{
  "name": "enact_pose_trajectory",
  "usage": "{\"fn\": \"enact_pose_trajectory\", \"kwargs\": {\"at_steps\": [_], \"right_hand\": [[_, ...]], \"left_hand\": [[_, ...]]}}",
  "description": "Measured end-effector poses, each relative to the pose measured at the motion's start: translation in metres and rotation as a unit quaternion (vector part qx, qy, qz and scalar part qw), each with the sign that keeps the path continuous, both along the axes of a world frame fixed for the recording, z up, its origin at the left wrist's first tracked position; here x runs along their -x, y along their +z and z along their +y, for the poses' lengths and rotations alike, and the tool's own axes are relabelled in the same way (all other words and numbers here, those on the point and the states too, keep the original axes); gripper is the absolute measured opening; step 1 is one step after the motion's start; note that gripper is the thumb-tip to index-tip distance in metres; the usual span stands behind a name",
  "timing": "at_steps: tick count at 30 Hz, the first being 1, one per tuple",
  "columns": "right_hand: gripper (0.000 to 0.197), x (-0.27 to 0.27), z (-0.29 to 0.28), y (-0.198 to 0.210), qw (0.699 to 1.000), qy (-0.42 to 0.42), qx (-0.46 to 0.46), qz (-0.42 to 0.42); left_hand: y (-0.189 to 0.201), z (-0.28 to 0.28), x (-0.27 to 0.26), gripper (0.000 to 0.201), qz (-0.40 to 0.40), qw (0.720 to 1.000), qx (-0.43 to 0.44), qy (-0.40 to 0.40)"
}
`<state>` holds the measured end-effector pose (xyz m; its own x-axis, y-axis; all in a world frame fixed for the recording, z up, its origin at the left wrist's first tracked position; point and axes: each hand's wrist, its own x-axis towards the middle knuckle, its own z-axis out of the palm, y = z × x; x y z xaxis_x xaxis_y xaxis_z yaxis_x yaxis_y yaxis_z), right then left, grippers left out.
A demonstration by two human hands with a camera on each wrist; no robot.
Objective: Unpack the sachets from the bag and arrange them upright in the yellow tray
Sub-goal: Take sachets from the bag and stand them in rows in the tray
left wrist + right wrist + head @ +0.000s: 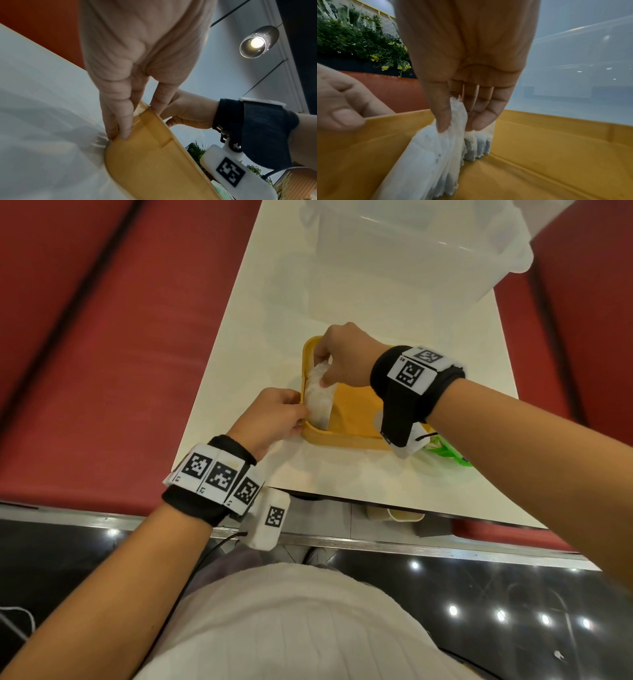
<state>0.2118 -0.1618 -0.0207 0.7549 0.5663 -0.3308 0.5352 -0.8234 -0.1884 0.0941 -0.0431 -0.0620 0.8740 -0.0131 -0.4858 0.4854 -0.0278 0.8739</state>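
Observation:
The yellow tray [356, 409] lies on the white table. Several white sachets [319, 400] stand on edge in a row along its left wall. My right hand [323, 371] reaches in from above and pinches the tops of the sachets [428, 162] between thumb and fingers [458, 127]. My left hand [301, 416] grips the tray's left wall near the front corner; its fingers [126, 129] lie on the outside of the tray [154, 169] and its thumb [346, 119] sits on the rim. A green bag [448, 455] lies at the tray's right, mostly hidden by my right wrist.
A large clear plastic box [411, 251] stands at the back of the table [342, 477]. Red bench seats [102, 354] flank the table on both sides. The right part of the tray floor [539, 162] is bare.

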Motion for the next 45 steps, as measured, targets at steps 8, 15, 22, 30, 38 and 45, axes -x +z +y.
{"fn": "enact_pose_trajectory", "kwargs": {"at_steps": [8,15,22,30,38,45], "right_hand": [[0.027,-0.009,0.000,-0.001,0.999,-0.026,-0.040,-0.020],[0.036,-0.010,-0.009,0.015,0.996,-0.051,-0.074,0.025],[0.038,-0.007,0.002,0.006,0.996,-0.024,0.024,0.086],[0.010,-0.010,0.005,0.001,0.991,-0.016,0.062,0.117],[0.042,-0.005,0.005,-0.003,0.989,0.004,0.080,0.125],[0.032,-0.004,0.002,-0.004,0.990,0.016,0.074,0.120]], "left_hand": [[-0.001,0.000,0.000,0.028,0.004,1.000,0.003,-0.002],[0.000,0.000,0.000,0.026,0.004,1.000,0.013,-0.002],[0.000,0.000,0.001,0.025,0.003,1.000,0.023,0.001],[0.000,-0.001,0.001,0.022,0.003,0.999,0.033,0.005],[-0.001,-0.001,0.001,0.024,0.001,1.000,0.029,0.008],[-0.001,-0.001,0.001,0.025,0.004,1.000,0.023,0.008]]}}
